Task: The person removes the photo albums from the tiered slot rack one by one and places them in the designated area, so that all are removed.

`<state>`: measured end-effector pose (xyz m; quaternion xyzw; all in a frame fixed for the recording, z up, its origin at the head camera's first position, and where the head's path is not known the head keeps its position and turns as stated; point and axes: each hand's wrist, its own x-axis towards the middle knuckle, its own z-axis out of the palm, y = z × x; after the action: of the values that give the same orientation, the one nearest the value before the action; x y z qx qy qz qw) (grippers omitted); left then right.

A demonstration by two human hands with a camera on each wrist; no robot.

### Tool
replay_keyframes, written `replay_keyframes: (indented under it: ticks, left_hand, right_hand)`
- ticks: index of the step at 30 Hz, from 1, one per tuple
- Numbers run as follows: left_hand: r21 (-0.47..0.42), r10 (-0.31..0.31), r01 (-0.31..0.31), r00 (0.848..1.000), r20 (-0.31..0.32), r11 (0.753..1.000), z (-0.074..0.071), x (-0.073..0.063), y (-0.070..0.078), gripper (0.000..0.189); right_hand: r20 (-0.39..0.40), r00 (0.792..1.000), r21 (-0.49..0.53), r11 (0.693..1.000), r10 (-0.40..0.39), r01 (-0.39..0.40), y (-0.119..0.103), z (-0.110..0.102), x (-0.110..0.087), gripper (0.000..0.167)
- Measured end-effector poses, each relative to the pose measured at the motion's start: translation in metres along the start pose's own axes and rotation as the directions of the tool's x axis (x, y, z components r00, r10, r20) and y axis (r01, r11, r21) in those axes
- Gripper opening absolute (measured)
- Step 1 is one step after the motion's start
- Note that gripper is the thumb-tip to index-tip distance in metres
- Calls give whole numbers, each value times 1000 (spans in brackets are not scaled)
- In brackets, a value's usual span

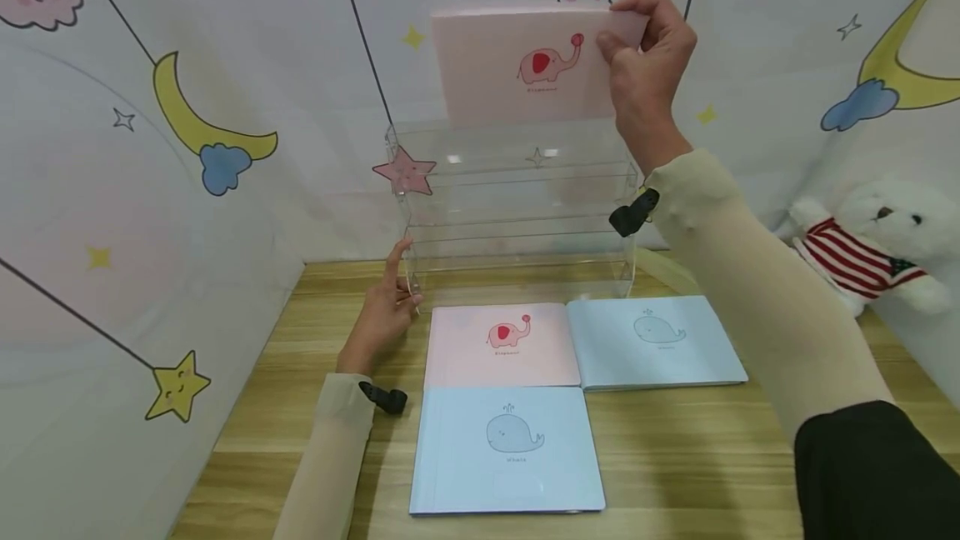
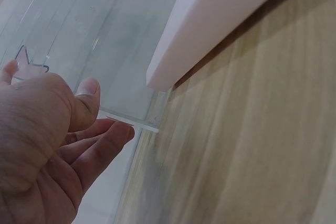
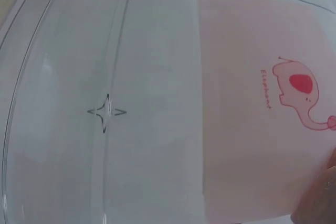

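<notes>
My right hand [image 1: 652,65] pinches the upper right corner of a pink notebook [image 1: 487,65] with a red elephant on its cover. The notebook hangs upright just above the top tier of a clear acrylic rack [image 1: 517,207], and its elephant cover also shows in the right wrist view. Only part of a thumb [image 3: 317,198] appears there. Low on the rack's left side, my left hand [image 1: 378,319] holds the edge of the side panel [image 2: 149,126]. Its thumb and fingers lie on either side of that panel, with the index finger stretched upward.
In front of the rack, a second pink elephant notebook [image 1: 457,348] lies on the wooden table [image 1: 675,473]. Blue whale notebooks lie to its right [image 1: 615,348] and nearer me [image 1: 457,473]. A white teddy bear [image 1: 862,248] sits at the right, before a patterned backdrop [image 1: 300,48].
</notes>
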<state>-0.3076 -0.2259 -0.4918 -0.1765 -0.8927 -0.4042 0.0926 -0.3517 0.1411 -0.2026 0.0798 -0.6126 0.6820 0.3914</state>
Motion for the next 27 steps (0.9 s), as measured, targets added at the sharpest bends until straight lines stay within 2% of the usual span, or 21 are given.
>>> replay_keyframes:
  ticks: [7, 17, 27]
  left_hand:
    - [11, -4, 4, 1000, 3, 1000, 1, 0, 0, 106]
    - [15, -5, 5, 1000, -1, 1000, 0, 0, 0, 100]
    - [13, 1, -1, 1000, -2, 1000, 0, 0, 0, 99]
  right_hand:
    - [15, 1000, 7, 1000, 11, -11, -6, -6, -6, 26]
    - [34, 999, 32, 999, 8, -9, -2, -28, -14, 27]
    - [-5, 999, 90, 995, 35, -34, -5, -52, -22, 24]
